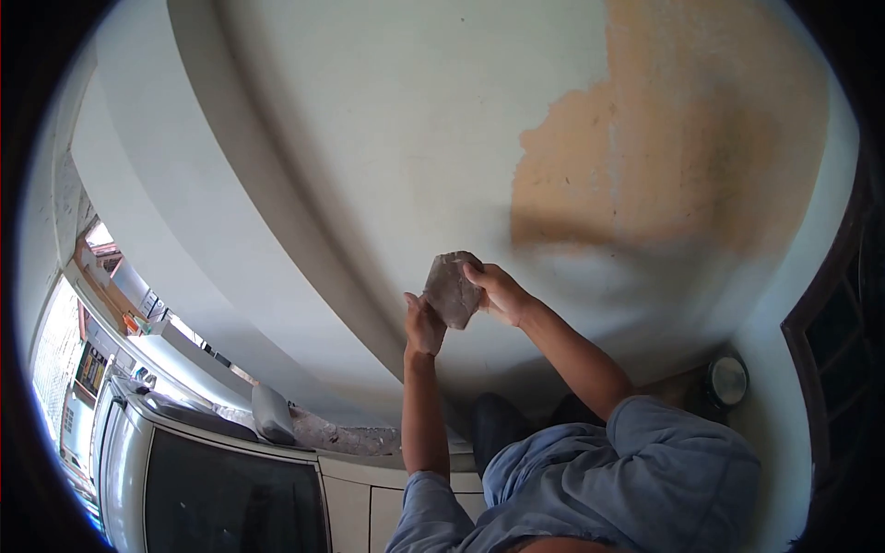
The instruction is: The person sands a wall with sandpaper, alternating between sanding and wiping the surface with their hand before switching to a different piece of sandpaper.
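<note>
Both hands hold a grey-brown, creased piece of sandpaper [452, 288] in front of the wall, near the middle of the head view. My left hand [424, 324] grips its lower left edge, with the thumb pointing up and the other fingers partly hidden. My right hand [501, 293] pinches the right side, thumb on the front face and fingers behind it. The sheet has uneven, angled edges and visible fold lines. Behind it stands a pale wall [396, 111] with a large orange-tan patch [645, 175] on the upper right.
A thick pale pillar [267, 212] curves down the left side. At the lower left a vehicle [235, 488] with a dark window and a side mirror [271, 413] stands close by. A round lamp-like object [728, 381] sits low at the right, near a dark-framed grille [834, 346].
</note>
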### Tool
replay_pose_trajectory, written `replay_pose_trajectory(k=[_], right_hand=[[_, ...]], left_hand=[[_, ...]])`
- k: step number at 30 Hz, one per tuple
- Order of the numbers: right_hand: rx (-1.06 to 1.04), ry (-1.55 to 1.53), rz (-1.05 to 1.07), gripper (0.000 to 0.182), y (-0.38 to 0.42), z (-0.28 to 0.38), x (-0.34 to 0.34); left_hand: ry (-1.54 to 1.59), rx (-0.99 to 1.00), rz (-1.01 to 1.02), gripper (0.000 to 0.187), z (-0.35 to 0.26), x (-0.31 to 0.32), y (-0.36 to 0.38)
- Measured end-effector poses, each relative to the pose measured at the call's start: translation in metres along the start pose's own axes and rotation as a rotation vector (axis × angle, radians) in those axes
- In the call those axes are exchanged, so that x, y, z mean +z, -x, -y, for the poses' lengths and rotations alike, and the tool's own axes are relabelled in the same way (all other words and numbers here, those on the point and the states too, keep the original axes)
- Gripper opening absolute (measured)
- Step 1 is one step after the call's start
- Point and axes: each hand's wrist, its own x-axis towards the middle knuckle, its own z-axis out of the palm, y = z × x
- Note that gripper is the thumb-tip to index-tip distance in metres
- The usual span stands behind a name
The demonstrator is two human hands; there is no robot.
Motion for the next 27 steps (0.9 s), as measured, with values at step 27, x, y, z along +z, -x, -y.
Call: replay_pose_trajectory(k=[27], right_hand=[[-1.418,1.895,-0.914,0.045,0.04,0.2,-0.195]], left_hand=[[-1.974,0.983,-0.716,0.058,0.023,0.02,-0.18]])
